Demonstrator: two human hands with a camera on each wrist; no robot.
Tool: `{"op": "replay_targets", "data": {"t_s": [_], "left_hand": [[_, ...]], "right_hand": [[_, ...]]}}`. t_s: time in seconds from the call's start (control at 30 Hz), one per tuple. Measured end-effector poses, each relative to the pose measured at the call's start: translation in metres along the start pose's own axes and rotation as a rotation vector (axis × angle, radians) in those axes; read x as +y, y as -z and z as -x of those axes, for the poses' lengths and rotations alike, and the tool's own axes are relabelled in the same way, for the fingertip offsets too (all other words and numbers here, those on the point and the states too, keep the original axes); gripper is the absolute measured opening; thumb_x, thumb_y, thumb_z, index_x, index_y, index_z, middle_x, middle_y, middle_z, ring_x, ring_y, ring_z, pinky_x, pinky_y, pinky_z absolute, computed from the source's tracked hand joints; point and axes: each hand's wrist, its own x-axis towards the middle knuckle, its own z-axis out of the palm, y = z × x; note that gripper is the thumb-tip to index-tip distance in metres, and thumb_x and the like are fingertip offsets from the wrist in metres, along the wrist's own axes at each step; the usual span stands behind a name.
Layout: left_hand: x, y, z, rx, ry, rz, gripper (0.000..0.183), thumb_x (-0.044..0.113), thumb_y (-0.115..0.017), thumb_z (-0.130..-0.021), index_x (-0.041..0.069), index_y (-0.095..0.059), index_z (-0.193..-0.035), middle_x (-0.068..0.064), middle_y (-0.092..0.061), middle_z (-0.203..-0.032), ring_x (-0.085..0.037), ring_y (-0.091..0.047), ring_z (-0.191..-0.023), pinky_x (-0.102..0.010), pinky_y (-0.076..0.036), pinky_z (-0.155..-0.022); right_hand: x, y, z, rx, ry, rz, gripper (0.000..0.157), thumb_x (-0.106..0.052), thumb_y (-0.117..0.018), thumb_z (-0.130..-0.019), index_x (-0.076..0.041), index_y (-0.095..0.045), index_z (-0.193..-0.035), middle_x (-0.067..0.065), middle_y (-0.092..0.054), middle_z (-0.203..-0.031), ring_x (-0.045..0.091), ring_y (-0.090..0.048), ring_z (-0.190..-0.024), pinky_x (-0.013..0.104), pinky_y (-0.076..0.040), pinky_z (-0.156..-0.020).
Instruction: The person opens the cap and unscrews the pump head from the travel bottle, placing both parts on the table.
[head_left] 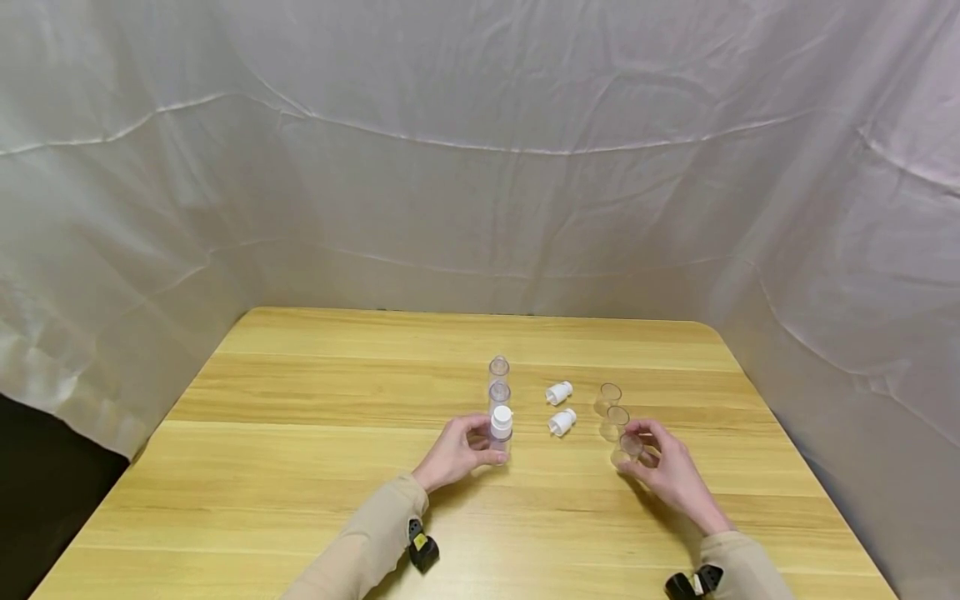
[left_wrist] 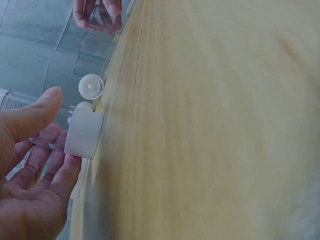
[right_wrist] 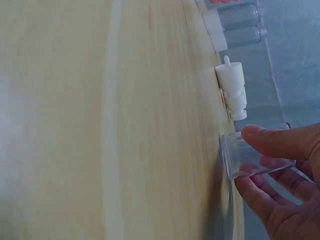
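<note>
My left hand (head_left: 453, 454) holds a clear bottle (head_left: 500, 451) upright on the table, thumb on one side and fingers on the other. A white pump head (head_left: 502, 419) sits on top of it; its white base (left_wrist: 84, 134) shows in the left wrist view. Behind it stand two clear bottles (head_left: 498, 398) without pump heads. To the right, my right hand (head_left: 667, 475) grips a clear cap (right_wrist: 257, 155) between thumb and fingers, at the table surface. Two more clear caps (head_left: 612, 425) stand just beyond it. Two loose white pump heads (head_left: 562, 422) lie between the rows.
The wooden table (head_left: 300, 483) extends around both hands. A pale fabric curtain (head_left: 480, 208) hangs behind the table and along its sides. Dark wrist devices (head_left: 423, 552) are strapped at both sleeves.
</note>
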Motion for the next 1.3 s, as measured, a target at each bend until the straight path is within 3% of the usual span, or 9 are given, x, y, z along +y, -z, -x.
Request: {"op": "replay_targets", "data": {"t_s": [0.17, 0.33, 0.5, 0.6, 0.87, 1.03, 1.3], "left_hand": [[0.0, -0.001, -0.001, 0.002, 0.002, -0.001, 0.045, 0.001, -0.079, -0.081, -0.007, -0.063, -0.123, -0.025, -0.067, -0.123, -0.04, -0.066, -0.116, -0.048, -0.053, -0.107], [0.001, -0.001, -0.001, 0.002, 0.002, 0.002, 0.045, 0.001, -0.079, -0.081, -0.007, -0.063, -0.123, -0.025, -0.067, -0.123, -0.04, -0.066, -0.116, -0.048, -0.053, -0.107], [0.001, 0.0, -0.001, 0.003, -0.004, -0.008, 0.045, 0.001, -0.079, -0.081, -0.007, -0.063, -0.123, -0.025, -0.067, -0.123, -0.04, -0.066, -0.116, -0.049, -0.053, -0.107], [0.001, 0.0, 0.0, 0.004, -0.004, -0.01, 0.046, 0.001, -0.079, -0.081, -0.007, -0.063, -0.123, -0.025, -0.067, -0.123, -0.04, -0.066, -0.115, -0.049, -0.053, -0.107], [0.002, 0.0, 0.001, 0.001, 0.004, 0.002, 0.046, 0.002, -0.079, -0.082, -0.007, -0.063, -0.124, -0.025, -0.067, -0.124, -0.04, -0.065, -0.117, -0.049, -0.053, -0.107], [0.001, -0.001, 0.001, -0.002, -0.004, 0.002, 0.044, 0.002, -0.079, -0.082, -0.006, -0.064, -0.123, -0.024, -0.067, -0.123, -0.039, -0.065, -0.117, -0.049, -0.053, -0.108], [0.0, -0.001, 0.0, -0.004, -0.015, 0.001, 0.039, 0.003, -0.08, -0.082, -0.003, -0.067, -0.118, -0.022, -0.07, -0.117, -0.032, -0.067, -0.112, -0.044, -0.055, -0.105]], "right_hand": [[-0.002, 0.001, 0.0, 0.092, 0.08, 0.048, 0.058, 0.001, -0.086, -0.072, 0.006, -0.056, -0.121, 0.021, -0.065, -0.116, 0.006, -0.058, -0.106, 0.005, -0.049, -0.093], [-0.019, -0.002, -0.003, 0.275, 0.262, 0.077, 0.057, 0.005, -0.088, -0.066, 0.006, -0.059, -0.115, 0.016, -0.066, -0.108, -0.006, -0.052, -0.098, 0.004, -0.044, -0.087], [-0.044, -0.013, -0.01, 0.347, 0.381, -0.058, 0.056, 0.013, -0.087, -0.063, 0.008, -0.061, -0.113, -0.007, -0.06, -0.11, -0.008, -0.053, -0.102, 0.005, -0.045, -0.091], [-0.057, -0.024, -0.015, 0.324, 0.433, -0.142, 0.059, 0.017, -0.085, -0.063, 0.008, -0.061, -0.116, -0.013, -0.057, -0.115, -0.007, -0.054, -0.105, 0.007, -0.049, -0.094], [-0.082, -0.062, -0.025, 0.144, 0.475, -0.233, 0.055, 0.008, -0.083, -0.073, 0.005, -0.057, -0.122, 0.015, -0.061, -0.119, -0.001, -0.055, -0.113, 0.024, -0.057, -0.098], [-0.093, -0.081, -0.03, 0.077, 0.47, -0.23, 0.054, 0.0, -0.084, -0.077, 0.002, -0.057, -0.123, 0.013, -0.063, -0.121, 0.007, -0.058, -0.111, 0.037, -0.06, -0.095], [-0.106, -0.098, -0.037, 0.077, 0.503, -0.16, 0.051, -0.003, -0.086, -0.075, 0.004, -0.058, -0.117, 0.018, -0.064, -0.113, 0.024, -0.062, -0.097, 0.038, -0.061, -0.087]]}}
